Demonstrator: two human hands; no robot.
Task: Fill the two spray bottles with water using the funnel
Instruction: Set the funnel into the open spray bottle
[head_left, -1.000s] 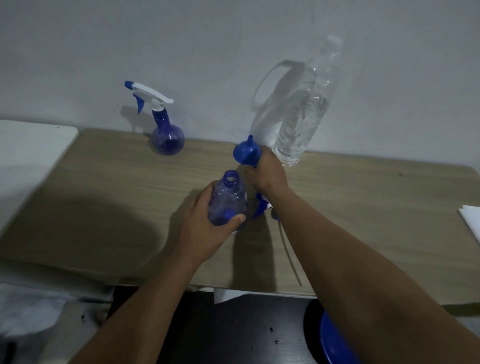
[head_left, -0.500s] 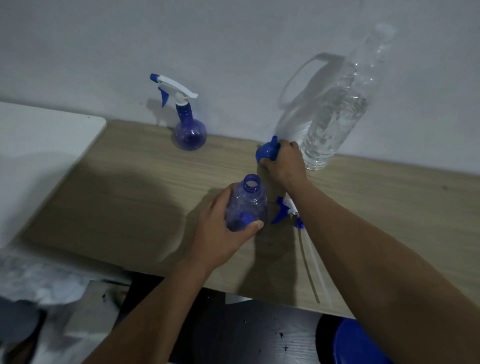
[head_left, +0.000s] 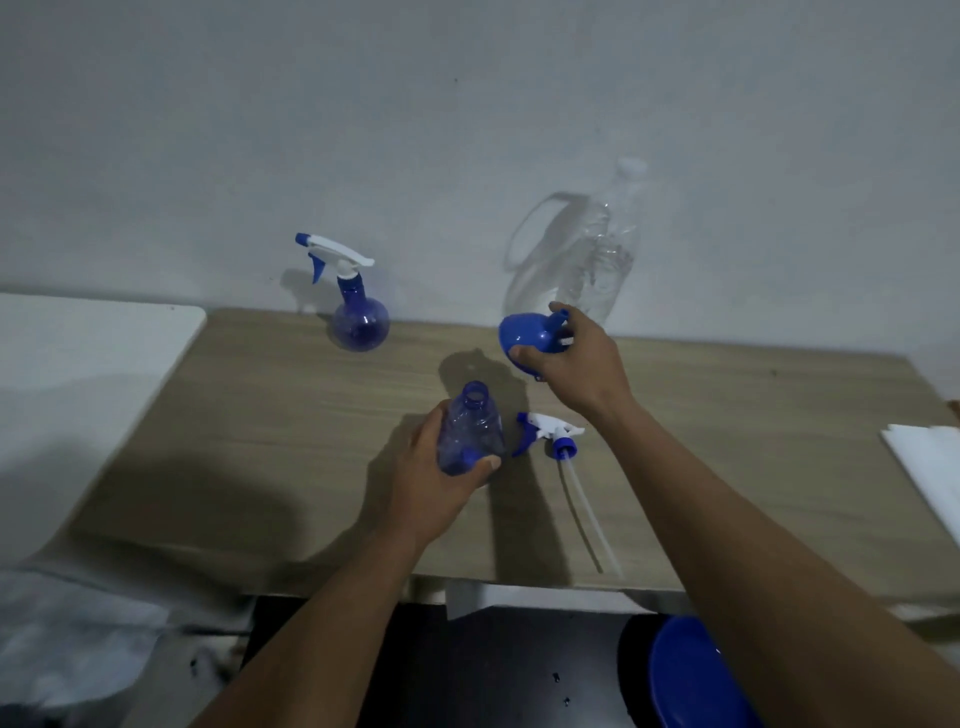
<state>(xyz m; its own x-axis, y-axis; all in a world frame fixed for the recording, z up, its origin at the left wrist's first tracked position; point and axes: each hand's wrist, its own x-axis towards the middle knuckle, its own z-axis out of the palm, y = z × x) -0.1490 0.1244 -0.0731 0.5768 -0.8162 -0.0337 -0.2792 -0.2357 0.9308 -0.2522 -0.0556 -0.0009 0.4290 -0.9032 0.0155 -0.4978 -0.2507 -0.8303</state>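
Observation:
My left hand (head_left: 431, 483) grips an open blue spray bottle (head_left: 470, 428) that stands upright mid-table with its neck uncovered. Its white and blue trigger head (head_left: 550, 434) with a long tube lies on the table just right of it. My right hand (head_left: 576, 364) holds a blue funnel (head_left: 527, 335) lifted off the table, spout pointing up and to the right, behind and to the right of the open bottle. A second blue spray bottle (head_left: 358, 322) with its trigger head on stands at the back left. A clear water bottle (head_left: 610, 249) stands against the wall behind my right hand.
The wooden table (head_left: 260, 441) runs along a grey wall. A white surface (head_left: 78, 353) adjoins it on the left. White paper (head_left: 930, 457) lies at the right edge. A blue round object (head_left: 691, 675) sits below the table's front edge.
My right hand has lifted the funnel off the table and tilted it, so its spout points up and right. My left hand keeps its grip on the open bottle.

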